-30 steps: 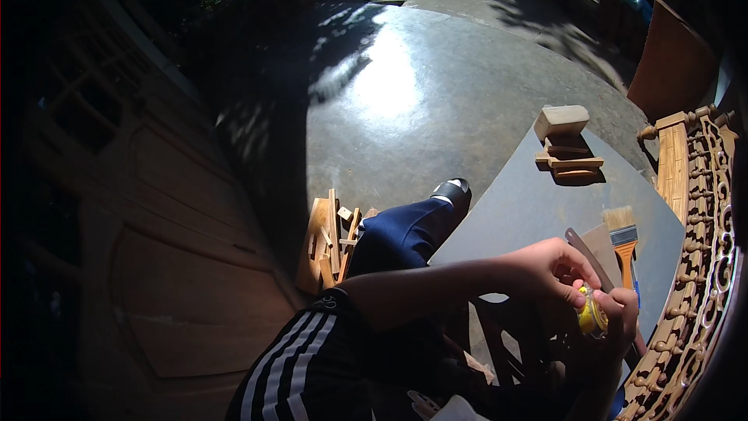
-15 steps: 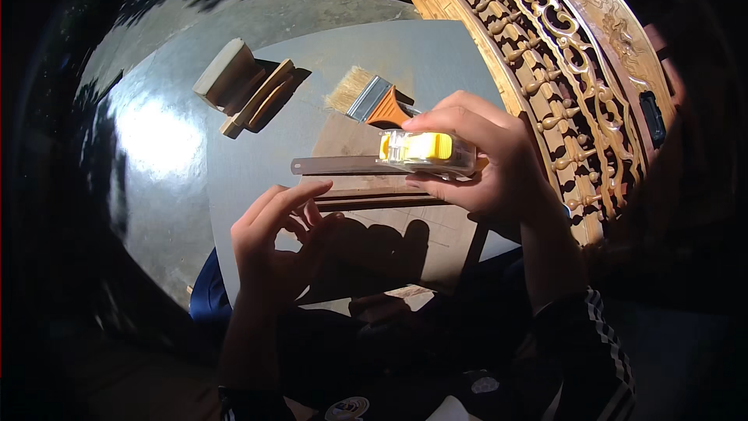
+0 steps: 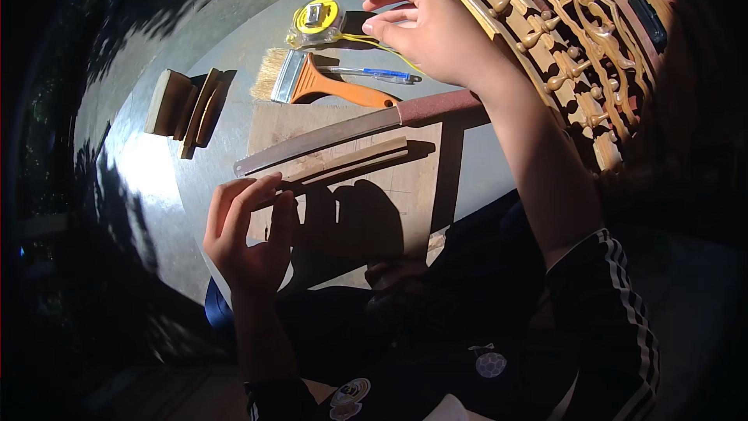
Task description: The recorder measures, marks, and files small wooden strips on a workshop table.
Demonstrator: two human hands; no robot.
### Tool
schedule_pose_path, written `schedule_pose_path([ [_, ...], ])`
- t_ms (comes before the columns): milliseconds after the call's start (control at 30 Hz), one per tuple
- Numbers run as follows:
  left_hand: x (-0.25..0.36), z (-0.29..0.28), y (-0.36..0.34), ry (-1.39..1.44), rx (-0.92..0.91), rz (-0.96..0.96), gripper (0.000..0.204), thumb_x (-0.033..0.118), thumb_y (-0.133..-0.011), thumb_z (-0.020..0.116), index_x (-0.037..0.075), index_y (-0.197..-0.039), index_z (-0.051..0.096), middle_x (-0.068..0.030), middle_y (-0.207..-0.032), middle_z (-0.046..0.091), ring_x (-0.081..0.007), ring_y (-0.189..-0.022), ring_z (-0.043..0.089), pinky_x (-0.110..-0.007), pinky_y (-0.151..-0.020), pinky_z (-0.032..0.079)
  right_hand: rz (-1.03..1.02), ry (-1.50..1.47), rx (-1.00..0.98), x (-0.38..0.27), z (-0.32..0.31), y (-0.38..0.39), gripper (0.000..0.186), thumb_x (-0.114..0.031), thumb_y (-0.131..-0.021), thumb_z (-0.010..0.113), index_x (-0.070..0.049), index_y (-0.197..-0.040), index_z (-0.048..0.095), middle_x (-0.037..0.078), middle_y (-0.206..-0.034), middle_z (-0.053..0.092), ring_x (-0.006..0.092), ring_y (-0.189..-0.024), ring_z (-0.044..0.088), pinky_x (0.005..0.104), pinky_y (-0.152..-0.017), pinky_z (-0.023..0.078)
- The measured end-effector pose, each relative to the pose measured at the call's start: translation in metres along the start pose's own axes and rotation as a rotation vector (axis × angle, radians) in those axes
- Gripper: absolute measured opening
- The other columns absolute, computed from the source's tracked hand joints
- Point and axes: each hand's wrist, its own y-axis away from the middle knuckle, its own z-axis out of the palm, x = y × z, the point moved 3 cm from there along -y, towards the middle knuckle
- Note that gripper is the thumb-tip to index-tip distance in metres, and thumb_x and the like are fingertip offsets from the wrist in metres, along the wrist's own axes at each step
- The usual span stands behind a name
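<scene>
My right hand (image 3: pixel 432 35) hangs open with curved fingers just right of the yellow tape measure (image 3: pixel 315 19) and its strap, holding nothing. Below these lie a wide brush (image 3: pixel 331 86) with an orange handle and a blue pen (image 3: pixel 378 75). A saw (image 3: pixel 327 134) with a reddish handle lies along a plywood board (image 3: pixel 417 203), partly behind my right forearm. My left hand (image 3: pixel 245 230) is open, thumb and forefinger apart at the left end of thin wooden strips (image 3: pixel 358 153); whether they touch is unclear. Hand shadows fall on the board.
The grey work surface (image 3: pixel 210 210) carries stacked wood pieces (image 3: pixel 171 101) at upper left. Carved, turned-spindle furniture (image 3: pixel 569 31) lines the right side. Sunlit and shaded concrete floor (image 3: pixel 132 39) lies beyond the surface's left edge.
The tape measure has left my right hand and lies above the brush. That hand has moved up; my left hand stays at the strips' left end. The view has turned downward and rightward.
</scene>
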Motion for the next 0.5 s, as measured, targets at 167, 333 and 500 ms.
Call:
schedule_pose_path([
  [167,0.016,-0.004,-0.011,-0.137,-0.067,0.019,0.025,0.011,-0.082,0.082,0.005,-0.104,0.074,-0.0114,-0.096,0.069,-0.0227,-0.092,0.071,-0.032,-0.079,0.056,-0.014,0.146,-0.292,-0.048,-0.012,0.023,0.021,-0.014,-0.094,0.069,-0.004,-0.112,0.072,0.01,-0.096,0.071,0.0183,-0.093,0.07,0.0265,-0.087,0.056],
  [333,0.005,0.0,-0.007,-0.094,-0.033,-0.033,0.022,0.008,-0.082,0.081,0.005,-0.102,0.074,-0.0113,-0.097,0.07,-0.0209,-0.09,0.071,-0.032,-0.079,0.056,-0.188,0.317,-0.484,-0.037,-0.004,0.03,0.017,-0.014,-0.088,0.073,0.0,-0.095,0.072,0.012,-0.083,0.069,0.0202,-0.077,0.067,0.0321,-0.072,0.054],
  [500,-0.006,0.009,-0.004,-0.044,-0.007,0.005,0.021,0.004,-0.082,0.079,0.005,-0.102,0.074,-0.0099,-0.095,0.068,-0.0179,-0.084,0.069,-0.028,-0.071,0.057,-0.144,0.354,-0.569,-0.028,-0.015,0.037,0.023,-0.022,-0.083,0.078,-0.002,-0.093,0.071,0.01,-0.083,0.069,0.0191,-0.078,0.066,0.032,-0.071,0.052],
])
